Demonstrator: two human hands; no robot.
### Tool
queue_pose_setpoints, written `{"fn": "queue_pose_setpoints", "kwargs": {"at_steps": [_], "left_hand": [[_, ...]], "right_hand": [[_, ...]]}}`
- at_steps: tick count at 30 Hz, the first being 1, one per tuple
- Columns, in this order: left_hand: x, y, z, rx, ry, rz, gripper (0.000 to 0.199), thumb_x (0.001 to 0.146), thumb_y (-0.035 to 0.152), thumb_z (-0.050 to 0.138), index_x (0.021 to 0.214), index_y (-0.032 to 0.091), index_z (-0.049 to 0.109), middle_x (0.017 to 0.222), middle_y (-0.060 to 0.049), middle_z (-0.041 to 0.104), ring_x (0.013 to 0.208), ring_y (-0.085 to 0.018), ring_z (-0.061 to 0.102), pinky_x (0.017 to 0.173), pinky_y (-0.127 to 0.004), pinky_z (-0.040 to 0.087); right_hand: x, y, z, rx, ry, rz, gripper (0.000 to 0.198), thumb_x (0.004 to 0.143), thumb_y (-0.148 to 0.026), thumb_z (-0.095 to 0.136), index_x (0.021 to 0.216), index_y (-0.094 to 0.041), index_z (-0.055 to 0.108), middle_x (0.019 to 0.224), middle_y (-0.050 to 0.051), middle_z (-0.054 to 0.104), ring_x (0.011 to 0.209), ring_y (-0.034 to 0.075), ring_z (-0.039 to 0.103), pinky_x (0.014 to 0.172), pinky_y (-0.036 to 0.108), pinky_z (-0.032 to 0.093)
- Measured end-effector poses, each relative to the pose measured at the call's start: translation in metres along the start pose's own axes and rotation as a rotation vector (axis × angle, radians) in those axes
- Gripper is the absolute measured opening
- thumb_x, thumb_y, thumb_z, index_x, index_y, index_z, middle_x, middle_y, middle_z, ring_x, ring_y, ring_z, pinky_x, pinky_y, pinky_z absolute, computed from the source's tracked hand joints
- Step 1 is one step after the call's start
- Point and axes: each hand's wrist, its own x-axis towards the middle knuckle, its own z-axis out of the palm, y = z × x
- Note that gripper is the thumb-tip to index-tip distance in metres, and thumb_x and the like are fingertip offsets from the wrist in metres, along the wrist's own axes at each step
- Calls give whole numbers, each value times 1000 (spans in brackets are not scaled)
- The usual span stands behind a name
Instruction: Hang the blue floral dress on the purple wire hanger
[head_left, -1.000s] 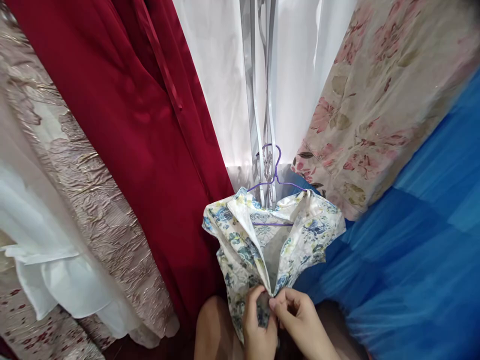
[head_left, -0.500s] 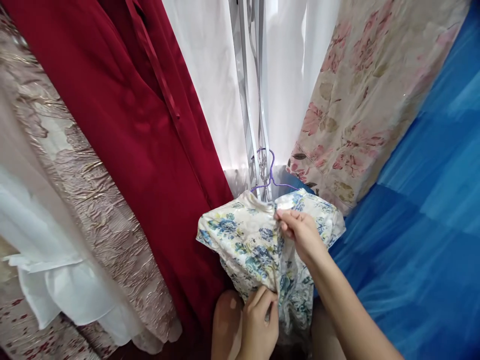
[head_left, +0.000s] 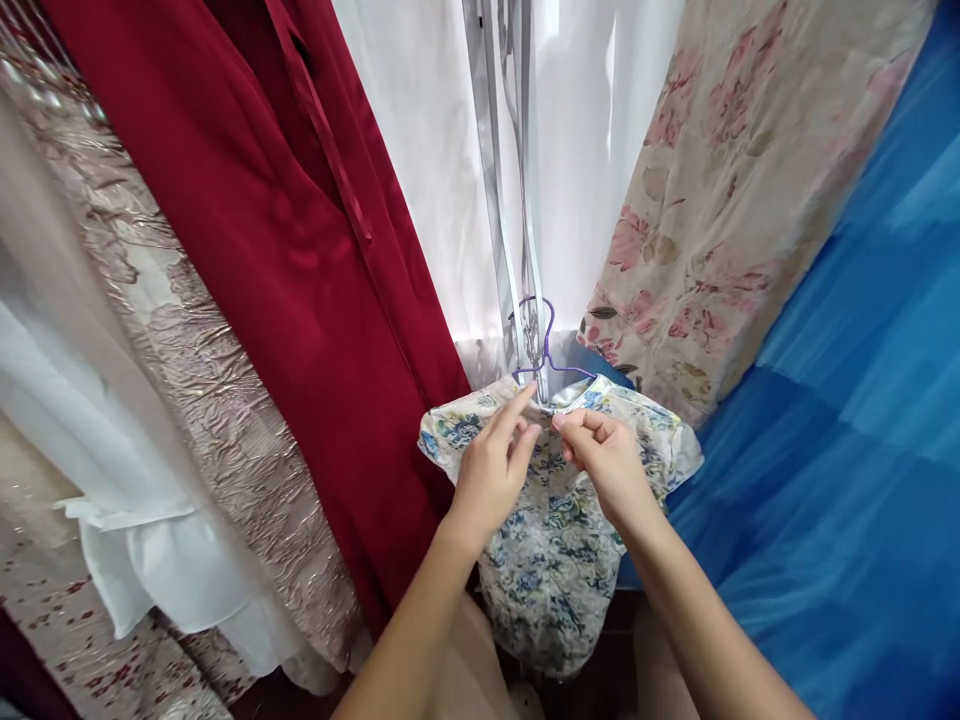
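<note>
A short-sleeved floral garment (head_left: pixel 551 560), white with blue and yellow-green flowers, hangs on a purple hanger (head_left: pixel 550 345). My right hand (head_left: pixel 606 455) pinches the garment's neckline near its middle, thumb and forefinger pressed together. To its left, my left hand (head_left: pixel 496 458) is at the other side of the neck opening, forefinger stretched up and thumb apart from it. I see nothing held between those fingers. Both hands cover parts of the upper front. The garment's lower part hangs down between my legs.
Metal poles (head_left: pixel 517 200) rise behind the hanger, before white fabric (head_left: pixel 577 150). A long red dress (head_left: pixel 277 300) and a textured pink one (head_left: pixel 217 370) hang at left. Pink-flowered fabric (head_left: pixel 697 230) and blue fabric (head_left: pixel 832 430) hang at right.
My left hand has left the garment's lower front and moved up to the neckline, its fingers opening. My right hand keeps its pinch at the neck. The front now hangs flatter.
</note>
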Motion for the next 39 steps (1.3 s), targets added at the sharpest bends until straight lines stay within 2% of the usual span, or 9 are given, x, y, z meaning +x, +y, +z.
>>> {"fn": "queue_pose_setpoints", "kwargs": {"at_steps": [4,7,14,18,23,28,33,36,39], "left_hand": [[28,16,6,35,-53,102,21,101,26,47,100,21,67,94,-3,67,87,-18,62,78,-28,45],[25,15,11,-19,39,52,18,100,29,51,95,20,66,83,-1,66,76,-16,62,71,-25,45],[28,-21,-29,-147,528,-123,20,96,38,58,96,19,66,92,-3,69,86,-18,65,77,-25,50],[26,-20,-33,-122,407,-95,20,96,36,58,96,19,67,98,-4,70,92,-18,65,85,-26,49],[13,-4,-15,-14,266,-13,16,98,30,55,95,19,66,91,-2,68,90,-17,63,84,-26,47],[10,0,-15,18,198,45,11,98,25,55,94,19,64,92,-3,66,90,-17,62,83,-27,47],[12,3,-18,49,144,128,9,97,21,56,94,19,65,92,-2,67,90,-16,62,87,-27,46],[15,1,-16,16,196,79,10,97,24,58,95,20,67,93,-2,68,92,-16,63,87,-27,46],[24,-4,-19,-106,341,-45,15,96,31,59,94,19,68,91,-2,69,87,-16,63,80,-24,47]], "right_hand": [[-1,-1,-5,-4,-37,-31,37,84,-44,67,61,-19,52,49,-6,45,46,8,31,47,25,21],[-2,4,-6,-5,-52,-5,39,82,-48,68,62,-20,50,46,-9,37,44,7,24,46,25,15],[-13,37,-21,-147,-51,89,40,79,-40,67,55,-23,39,43,-10,33,41,6,23,44,23,15],[-18,43,-17,-126,-175,136,32,88,-40,60,65,-20,52,47,-5,52,42,8,35,45,23,25],[-4,23,9,-86,-225,2,26,94,-45,57,97,-20,61,58,-4,60,49,11,46,49,23,34],[9,14,25,-61,-221,-92,26,94,-39,57,79,-19,58,54,-4,57,49,10,47,49,22,34],[13,17,28,5,-112,-69,24,88,-30,54,68,-19,58,45,-7,49,43,9,42,46,22,32],[14,24,28,-87,-96,-66,25,83,-27,53,59,-19,53,47,-6,45,45,9,39,47,22,30],[10,40,26,-139,-138,-40,26,79,-24,52,54,-20,45,48,-7,39,47,8,34,47,23,25]]}}
